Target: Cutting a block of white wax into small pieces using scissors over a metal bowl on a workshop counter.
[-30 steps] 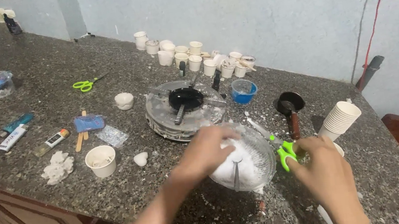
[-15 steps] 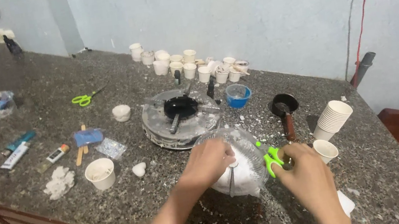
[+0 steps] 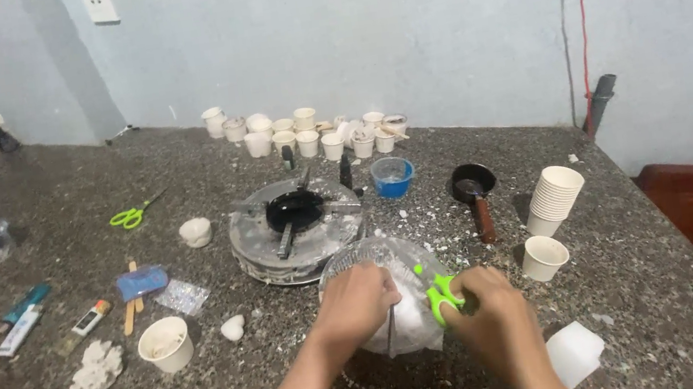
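At the near edge of the speckled stone worktop [image 3: 52, 218], a clear plastic bag of white powder [image 3: 401, 322] is held down by both hands. The left hand [image 3: 355, 303] is laid on the bag's left side, its grip pressed around the plastic. The right hand [image 3: 495, 320] is closed on green-handled scissors [image 3: 442, 294], whose handles touch the bag's right side; the blades cannot be made out. At 4 o'clock from the bag a white block [image 3: 575, 352] is seen, and at 2 o'clock a single paper cup [image 3: 544, 257] with a stack of paper cups [image 3: 555, 199] just beyond. At 9 o'clock a cup of white paste [image 3: 165, 344] is set beside white lumps [image 3: 96, 369]. Farther off, at 11 o'clock, a round tray [image 3: 259, 247] carrying a black pan [image 3: 295, 211] is found, with a blue tub [image 3: 393, 176] and a small black ladle [image 3: 474, 188] to its right. Near the wall, a cluster of small white cups [image 3: 302, 133] is ranged; a second pair of green scissors [image 3: 131, 217] lies well to the left.
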